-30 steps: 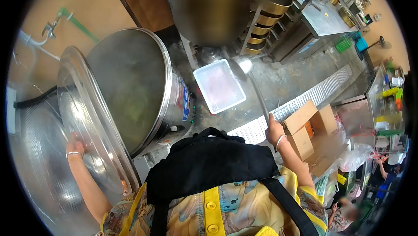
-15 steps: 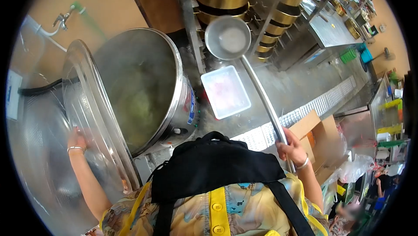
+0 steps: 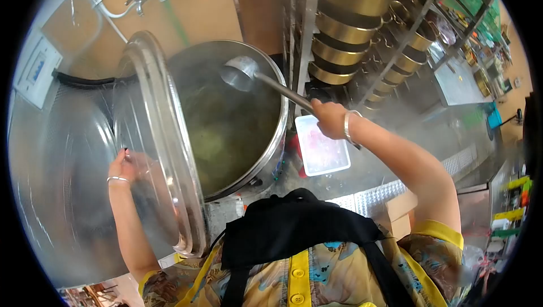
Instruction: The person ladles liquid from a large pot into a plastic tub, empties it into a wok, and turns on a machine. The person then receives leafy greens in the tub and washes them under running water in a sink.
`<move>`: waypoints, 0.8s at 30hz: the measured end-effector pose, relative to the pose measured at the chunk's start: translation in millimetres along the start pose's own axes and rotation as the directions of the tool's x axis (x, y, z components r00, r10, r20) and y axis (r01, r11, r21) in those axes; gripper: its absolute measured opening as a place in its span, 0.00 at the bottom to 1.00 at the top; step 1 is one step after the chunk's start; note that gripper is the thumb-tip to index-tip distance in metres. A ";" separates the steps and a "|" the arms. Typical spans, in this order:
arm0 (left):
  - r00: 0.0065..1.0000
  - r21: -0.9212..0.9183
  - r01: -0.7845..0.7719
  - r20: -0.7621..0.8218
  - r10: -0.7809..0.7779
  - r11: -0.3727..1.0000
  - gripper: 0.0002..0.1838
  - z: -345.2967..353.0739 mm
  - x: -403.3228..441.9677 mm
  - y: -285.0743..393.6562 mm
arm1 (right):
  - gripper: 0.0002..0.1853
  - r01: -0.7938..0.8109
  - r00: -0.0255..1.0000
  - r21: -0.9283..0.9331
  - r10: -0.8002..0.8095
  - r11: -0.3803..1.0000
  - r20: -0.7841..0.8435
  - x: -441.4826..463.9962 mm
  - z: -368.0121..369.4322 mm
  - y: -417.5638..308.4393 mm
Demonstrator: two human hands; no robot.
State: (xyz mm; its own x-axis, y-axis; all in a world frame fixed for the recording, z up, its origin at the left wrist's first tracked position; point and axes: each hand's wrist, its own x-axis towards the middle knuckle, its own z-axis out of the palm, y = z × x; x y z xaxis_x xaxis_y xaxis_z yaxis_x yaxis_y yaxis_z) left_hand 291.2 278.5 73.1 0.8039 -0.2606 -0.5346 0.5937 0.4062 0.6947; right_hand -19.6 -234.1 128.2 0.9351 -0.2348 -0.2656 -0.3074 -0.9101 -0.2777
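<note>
A large steel stockpot [image 3: 281, 129] stands in front of me with cloudy greenish liquid [image 3: 229, 143] inside and steam over it. My left hand [image 3: 123, 166] has its fingers closed on the outer side of the big round pot lid [image 3: 180, 120], which is tipped nearly upright along the pot's left side. In my right hand [image 3: 331, 119] is the long handle of a steel ladle [image 3: 283, 92]. The ladle's bowl is tilted above the far part of the pot opening; whether it touches the liquid I cannot tell.
A white plastic tub [image 3: 323, 148] sits on the wet floor right of the pot. Beyond it rises a metal rack [image 3: 305, 29] with stacked brass-coloured pots [image 3: 342, 27]. A wall tap [image 3: 137, 2] is at upper left, and a cardboard box [image 3: 399, 225] lies at lower right.
My right hand has swung the ladle left and forward, from above the floor and tub to over the pot. My left hand stays on the lid. The view has shifted.
</note>
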 end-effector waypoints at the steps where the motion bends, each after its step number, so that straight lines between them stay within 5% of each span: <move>1: 1.000 -0.008 0.008 -0.011 -0.008 1.000 0.03 -6.0 3.7 2.4 | 0.22 -0.012 0.997 -0.075 0.017 0.997 0.071 11.0 -6.0 -13.4; 3: 1.000 -0.006 -0.013 -0.018 0.013 1.000 0.04 -0.9 -0.8 -1.1 | 0.21 -0.085 0.983 -0.102 0.100 0.991 0.152 36.0 -2.9 -31.9; 7: 0.989 -0.045 -0.133 -0.073 0.129 0.990 0.08 0.6 3.4 -4.2 | 0.22 0.188 0.948 -0.140 -0.142 0.972 0.286 68.6 32.1 -37.1; 8: 0.982 -0.035 -0.160 -0.103 0.156 0.986 0.10 10.2 -4.3 -6.1 | 0.18 -0.083 0.957 0.348 -0.022 0.934 0.289 65.0 38.2 -36.8; 9: 0.981 -0.038 -0.168 -0.103 0.163 0.985 0.10 20.3 -12.0 -8.7 | 0.11 -0.209 0.929 0.696 -0.083 0.686 0.361 58.2 36.1 -38.0; 10: 0.973 -0.023 -0.195 -0.129 0.190 0.981 0.05 31.3 -19.6 -11.9 | 0.08 -0.327 0.894 0.824 -0.131 0.462 0.429 54.4 39.0 -35.3; 11: 0.964 -0.006 -0.220 -0.153 0.217 0.975 0.02 39.1 -24.1 -12.8 | 0.06 -0.440 0.856 0.874 -0.197 0.206 0.477 49.6 41.7 -32.0; 14: 0.966 0.003 -0.217 -0.142 0.215 0.976 0.02 43.8 -27.6 -14.8 | 0.07 -0.499 0.831 0.863 -0.326 -0.082 0.450 14.6 30.1 -30.0; 17: 0.981 0.006 -0.171 -0.096 0.171 0.985 0.10 28.9 -19.0 -12.2 | 0.10 -0.458 0.839 0.875 -0.402 -0.158 0.367 -23.4 7.5 -27.1; 21: 0.978 0.047 -0.182 -0.093 0.186 0.982 0.08 30.1 -22.3 -11.1 | 0.14 -0.438 0.846 0.869 -0.432 -0.231 0.311 -74.2 -15.4 -24.4; 24: 0.984 0.029 -0.157 -0.075 0.159 0.987 0.06 28.1 -21.5 -10.2 | 0.17 -0.388 0.902 0.910 -0.261 -0.144 0.343 -118.2 -32.5 -21.2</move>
State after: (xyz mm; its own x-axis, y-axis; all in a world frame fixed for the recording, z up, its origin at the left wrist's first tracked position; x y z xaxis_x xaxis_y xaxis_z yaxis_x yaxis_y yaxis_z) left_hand 268.8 255.4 91.1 0.8829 -0.1262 -0.4522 0.4609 0.4169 0.7835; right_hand -117.9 -198.1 195.4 0.8632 0.1433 -0.4841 -0.4794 0.5331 -0.6971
